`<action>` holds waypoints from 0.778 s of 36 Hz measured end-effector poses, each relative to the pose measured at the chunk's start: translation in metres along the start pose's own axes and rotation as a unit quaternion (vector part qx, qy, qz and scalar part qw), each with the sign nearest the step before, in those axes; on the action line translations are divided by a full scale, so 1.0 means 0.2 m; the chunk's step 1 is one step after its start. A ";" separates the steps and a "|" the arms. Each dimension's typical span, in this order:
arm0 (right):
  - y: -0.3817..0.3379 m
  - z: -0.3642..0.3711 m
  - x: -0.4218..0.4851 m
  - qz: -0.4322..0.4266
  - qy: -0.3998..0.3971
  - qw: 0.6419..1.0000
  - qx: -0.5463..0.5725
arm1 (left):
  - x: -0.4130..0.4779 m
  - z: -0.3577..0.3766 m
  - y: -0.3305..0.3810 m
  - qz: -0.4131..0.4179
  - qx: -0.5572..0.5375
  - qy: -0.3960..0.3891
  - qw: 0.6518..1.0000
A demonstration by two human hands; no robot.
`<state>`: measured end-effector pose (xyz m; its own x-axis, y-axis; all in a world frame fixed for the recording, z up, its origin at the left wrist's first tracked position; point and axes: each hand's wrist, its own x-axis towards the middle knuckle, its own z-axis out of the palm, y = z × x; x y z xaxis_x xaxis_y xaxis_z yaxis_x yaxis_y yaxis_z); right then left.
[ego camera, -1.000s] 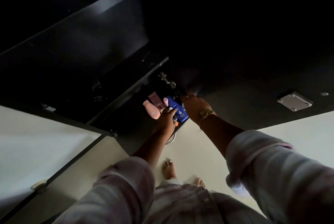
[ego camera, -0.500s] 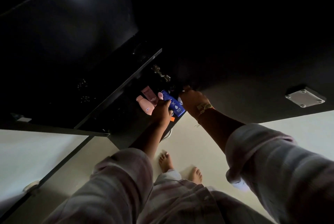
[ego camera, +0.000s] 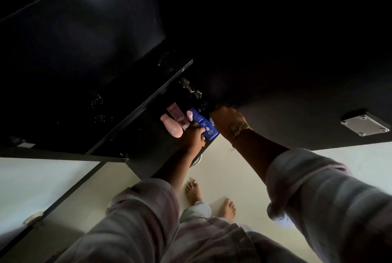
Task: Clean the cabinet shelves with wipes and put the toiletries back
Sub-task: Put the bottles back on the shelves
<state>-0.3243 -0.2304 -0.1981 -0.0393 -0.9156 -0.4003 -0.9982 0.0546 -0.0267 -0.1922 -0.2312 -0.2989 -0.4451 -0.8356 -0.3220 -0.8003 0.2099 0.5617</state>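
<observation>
Head camera, looking down into a dark cabinet: the left hand (ego camera: pixel 192 135) is clamped on a blue Nivea bottle (ego camera: pixel 204 124) lying on the shelf (ego camera: pixel 135 135), long axis slanting away, beside a pink bottle (ego camera: pixel 171 128) (the right hand's (ego camera: pixel 228 119) grip cannot be told).

Pink bottle (ego camera: pixel 171 126), tube (ego camera: pixel 177 115), blue bottle (ego camera: pixel 204 123) crowd shelf front; left side free.

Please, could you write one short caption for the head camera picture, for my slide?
Left hand on a blue Nivea lotion bottle beside a pink plastic bottle in a dark cabinet.
</observation>
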 end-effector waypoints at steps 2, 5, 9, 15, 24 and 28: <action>0.00 0.00 0.01 -0.004 0.003 1.000 -0.006 | 0.00 0.00 0.00 -0.012 -0.001 -0.005 1.000; 0.00 0.00 0.00 -0.012 0.009 1.000 -0.014 | 0.00 0.00 0.00 -0.017 0.002 -0.007 1.000; 0.01 -0.01 -0.03 -0.015 0.017 1.000 -0.002 | -0.02 -0.02 0.02 -0.017 0.006 0.007 1.000; 0.02 -0.06 -0.09 -0.029 0.020 0.999 0.010 | -0.07 -0.08 0.07 -0.011 0.008 0.040 0.999; 0.06 -0.19 -0.26 -0.023 0.071 0.996 0.057 | -0.26 -0.24 0.23 -0.014 0.017 0.132 0.991; 0.06 -0.27 -0.34 -0.027 0.119 0.987 0.104 | -0.37 -0.32 0.31 -0.018 0.020 0.196 0.980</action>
<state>-0.3362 -0.1886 -0.1221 -0.0208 -0.9856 -0.1677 -0.9689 0.0613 -0.2397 -0.1834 -0.1881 -0.1912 -0.2337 -0.9721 -0.0194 -0.8316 0.1895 0.5220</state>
